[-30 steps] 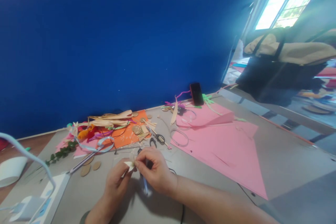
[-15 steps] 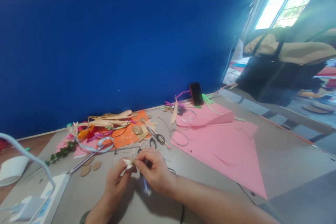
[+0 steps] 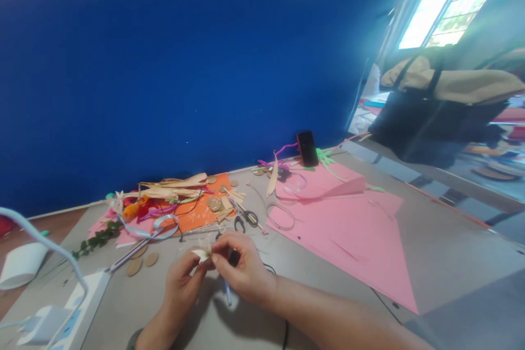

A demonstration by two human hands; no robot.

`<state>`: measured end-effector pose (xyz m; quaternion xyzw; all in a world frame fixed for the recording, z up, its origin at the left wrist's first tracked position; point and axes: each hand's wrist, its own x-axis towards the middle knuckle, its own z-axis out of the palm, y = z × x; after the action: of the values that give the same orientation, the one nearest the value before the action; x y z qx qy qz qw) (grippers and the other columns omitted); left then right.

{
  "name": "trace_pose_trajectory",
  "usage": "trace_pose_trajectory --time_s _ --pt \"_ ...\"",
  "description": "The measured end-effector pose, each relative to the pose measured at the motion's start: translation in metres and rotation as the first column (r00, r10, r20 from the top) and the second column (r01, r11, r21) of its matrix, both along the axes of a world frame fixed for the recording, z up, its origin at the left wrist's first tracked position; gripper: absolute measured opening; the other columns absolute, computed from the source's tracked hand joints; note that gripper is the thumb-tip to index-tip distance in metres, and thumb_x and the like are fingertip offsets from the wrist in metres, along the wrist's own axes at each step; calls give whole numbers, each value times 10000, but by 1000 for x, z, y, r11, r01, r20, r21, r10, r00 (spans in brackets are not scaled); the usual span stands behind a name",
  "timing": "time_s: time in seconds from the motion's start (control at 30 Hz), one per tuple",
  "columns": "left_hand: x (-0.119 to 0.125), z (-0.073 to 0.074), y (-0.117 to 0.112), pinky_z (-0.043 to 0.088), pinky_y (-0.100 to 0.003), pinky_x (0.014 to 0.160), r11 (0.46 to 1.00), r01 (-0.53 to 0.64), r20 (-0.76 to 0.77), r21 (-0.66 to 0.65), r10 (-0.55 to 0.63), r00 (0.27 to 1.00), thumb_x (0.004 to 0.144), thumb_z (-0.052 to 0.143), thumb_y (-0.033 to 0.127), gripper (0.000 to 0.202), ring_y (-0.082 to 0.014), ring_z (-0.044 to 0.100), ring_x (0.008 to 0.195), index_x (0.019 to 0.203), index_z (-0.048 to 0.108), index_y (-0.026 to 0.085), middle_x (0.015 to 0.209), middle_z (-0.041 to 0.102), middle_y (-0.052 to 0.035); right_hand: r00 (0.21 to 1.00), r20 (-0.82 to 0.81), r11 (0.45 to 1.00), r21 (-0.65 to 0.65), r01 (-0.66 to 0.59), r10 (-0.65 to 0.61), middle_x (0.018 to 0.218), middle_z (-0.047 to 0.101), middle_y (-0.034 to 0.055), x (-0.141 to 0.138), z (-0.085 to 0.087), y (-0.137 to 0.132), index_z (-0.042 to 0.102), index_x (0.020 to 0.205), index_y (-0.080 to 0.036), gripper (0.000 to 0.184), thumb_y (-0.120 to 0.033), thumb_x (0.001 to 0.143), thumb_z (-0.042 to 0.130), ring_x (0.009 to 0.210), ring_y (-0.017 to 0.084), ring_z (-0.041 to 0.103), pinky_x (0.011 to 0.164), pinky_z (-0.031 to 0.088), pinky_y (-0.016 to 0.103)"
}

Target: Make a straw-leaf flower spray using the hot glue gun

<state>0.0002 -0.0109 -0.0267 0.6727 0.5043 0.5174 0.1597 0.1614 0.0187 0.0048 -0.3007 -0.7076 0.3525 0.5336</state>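
Note:
My left hand (image 3: 184, 280) and my right hand (image 3: 244, 267) meet low in the middle, above the grey table. Their fingertips are closed on a small cream flower-like piece (image 3: 202, 253) with pointed petals. Part of it is covered by the fingers. Under my right hand lies a dark tool, mostly hidden, with a pale translucent stick (image 3: 228, 292) coming out of it and a black cord nearby; I cannot tell if that hand touches it. Just beyond the hands are scissors (image 3: 250, 219) with dark handles.
Dried husk strips (image 3: 174, 186) lie on orange paper (image 3: 200, 210) at the back left. Pink paper sheets (image 3: 344, 229) spread to the right, near a phone (image 3: 307, 149). A white power strip (image 3: 80, 309) and a paper cup (image 3: 22, 267) are at left. A blue partition (image 3: 184, 76) stands behind.
The hands stay nearly in place, still pinching the cream piece. Its petals show a little more clearly now, and the view has shifted slightly.

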Motion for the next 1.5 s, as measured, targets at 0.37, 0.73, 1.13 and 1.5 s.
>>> trace_pose_trajectory --time_s 0.37,0.73,1.13,1.5 --pt "0 2 -1 509 -222 526 993 -46 -49 106 51 998 847 613 271 178 -152 635 552 713 696 188 653 709 -23 1000 23 1000 -28 -15 16 710 635 8 -1 -5 3 671 810 -186 90 -148 755 609 620 127 549 634 449 258" --pt "-8 -9 2 548 -286 653 990 -46 -78 135 57 995 850 606 283 160 -204 696 722 763 708 196 790 750 -65 997 6 997 -7 -80 80 732 626 13 -1 -4 4 667 816 -187 87 -143 761 615 617 127 538 601 444 253" --pt "-11 -10 1 546 -295 705 993 -7 -29 116 10 1000 853 612 270 141 -210 692 779 852 737 204 847 754 -65 999 0 995 -90 -53 54 803 610 23 -4 -10 0 641 972 -181 218 -178 756 623 639 123 541 572 464 232" --pt "0 0 1 469 -226 550 997 -17 344 -78 43 938 803 695 324 218 -145 568 618 644 674 175 624 581 4 996 89 998 -61 -25 31 712 612 -2 -6 -20 7 701 820 -194 62 -181 762 683 589 120 531 565 430 234"
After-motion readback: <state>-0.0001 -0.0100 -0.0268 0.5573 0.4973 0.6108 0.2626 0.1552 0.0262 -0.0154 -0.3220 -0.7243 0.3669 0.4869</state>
